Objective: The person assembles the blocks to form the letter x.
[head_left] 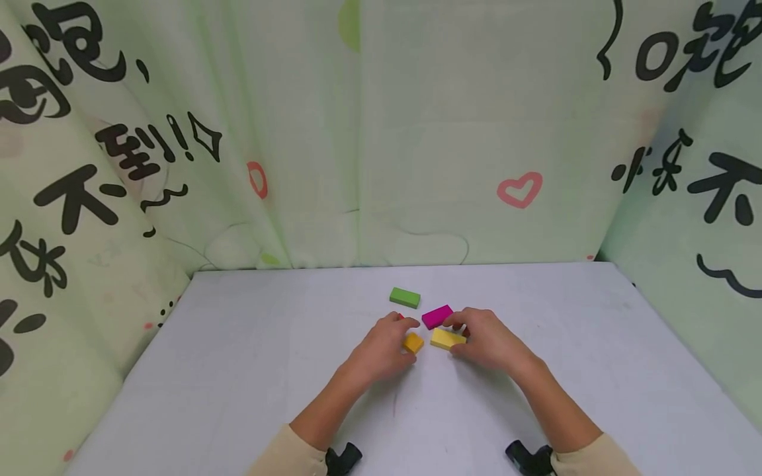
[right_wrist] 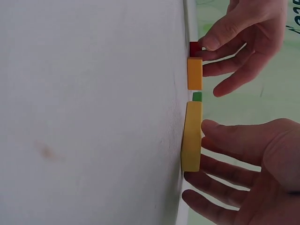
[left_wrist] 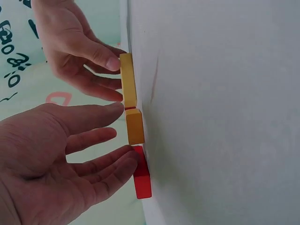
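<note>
In the head view my left hand (head_left: 383, 347) lies beside an orange block (head_left: 413, 342), which sits between thumb and fingers. A red block (left_wrist: 142, 173) shows in the left wrist view, with the left fingertips against or just in front of it; the head view mostly hides it. My right hand (head_left: 488, 338) is at the right end of a yellow block (head_left: 447, 339), thumb near its face and fingers spread behind. A magenta block (head_left: 437, 317) lies beyond the yellow one, close to the right index finger. Neither hand visibly grips a block.
A green block (head_left: 405, 297) lies farther back on the white tabletop (head_left: 268, 370). Pale green curtains (head_left: 440, 145) with black lettering and a pink heart hang behind and on both sides of the table.
</note>
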A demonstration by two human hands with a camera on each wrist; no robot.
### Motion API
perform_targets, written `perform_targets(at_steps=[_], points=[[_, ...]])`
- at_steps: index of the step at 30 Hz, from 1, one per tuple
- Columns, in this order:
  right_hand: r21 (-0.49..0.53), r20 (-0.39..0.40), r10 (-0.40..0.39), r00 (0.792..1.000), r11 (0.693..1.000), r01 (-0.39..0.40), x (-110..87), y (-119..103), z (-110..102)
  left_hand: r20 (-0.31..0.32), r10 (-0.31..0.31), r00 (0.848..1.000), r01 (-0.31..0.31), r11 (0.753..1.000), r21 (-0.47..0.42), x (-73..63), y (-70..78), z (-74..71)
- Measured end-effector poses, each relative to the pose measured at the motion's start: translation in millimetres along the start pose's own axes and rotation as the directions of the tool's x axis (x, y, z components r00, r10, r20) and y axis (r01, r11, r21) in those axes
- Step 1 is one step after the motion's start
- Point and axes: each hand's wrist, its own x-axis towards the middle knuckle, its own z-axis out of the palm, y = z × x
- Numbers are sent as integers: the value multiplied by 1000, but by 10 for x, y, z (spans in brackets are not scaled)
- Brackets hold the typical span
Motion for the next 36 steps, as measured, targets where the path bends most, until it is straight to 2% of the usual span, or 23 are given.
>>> perform_targets(at_steps=[12, 19, 24, 30, 36], points=[[-14, 22, -8, 1000, 1000, 9, 53, -82, 27, 26, 9, 1000, -10, 999, 41, 62, -4, 60], [-26, 26, -4, 1000, 1000, 5, 77, -101, 47, 25, -37, 999, 36, 999, 41, 104, 41, 71], [-34, 25, -1, 1000, 999, 2, 94, -103, 60, 8, -48, 999, 47, 998, 46, 113, 72, 83], [-41, 28, -10, 1000, 999, 11, 79, -106, 54, -2, -98, 995, 98, 994, 38, 111, 121, 103], [-35, 22, -27, 999, 999, 28, 61, -101, 52, -13, -107, 994, 107, 992, 71, 125, 136, 113]])
